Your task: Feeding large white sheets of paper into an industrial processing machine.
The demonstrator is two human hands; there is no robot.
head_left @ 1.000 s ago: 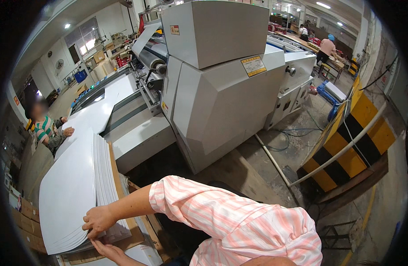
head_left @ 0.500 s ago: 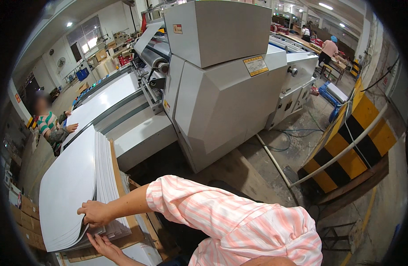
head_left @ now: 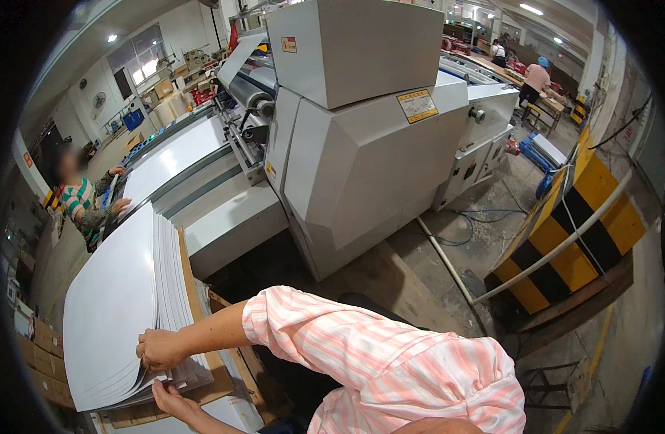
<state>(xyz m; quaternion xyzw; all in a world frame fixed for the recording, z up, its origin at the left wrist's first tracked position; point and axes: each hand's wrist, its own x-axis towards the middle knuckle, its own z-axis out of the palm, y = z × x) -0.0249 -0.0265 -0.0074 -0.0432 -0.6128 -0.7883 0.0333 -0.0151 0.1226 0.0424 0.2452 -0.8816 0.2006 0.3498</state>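
Note:
A tall stack of large white sheets (head_left: 108,304) lies at the lower left, its near corner lifted and fanned into layers. My right hand (head_left: 161,350) reaches across from the right in a pink-and-white striped sleeve, its fingers closed on the raised corner of the upper sheets. Just below it, my left hand (head_left: 175,402) touches the sheet edges, fingers extended and palm partly turned up; its fingertips are partly hidden by the paper. Brown board (head_left: 190,278) shows along the stack's right side and beneath it.
A big grey machine (head_left: 376,166) with rollers (head_left: 249,94) stands ahead, its feed bed (head_left: 180,155) beyond the stack. A co-worker (head_left: 79,195) stands at the far left, hands at the bed. Right are a yellow-black striped barrier (head_left: 564,239) and a stool (head_left: 560,387).
Both my hands have shifted slightly right along the stack's corner, the right still gripping sheets. The co-worker's hands have moved apart, one reaching farther up the bed.

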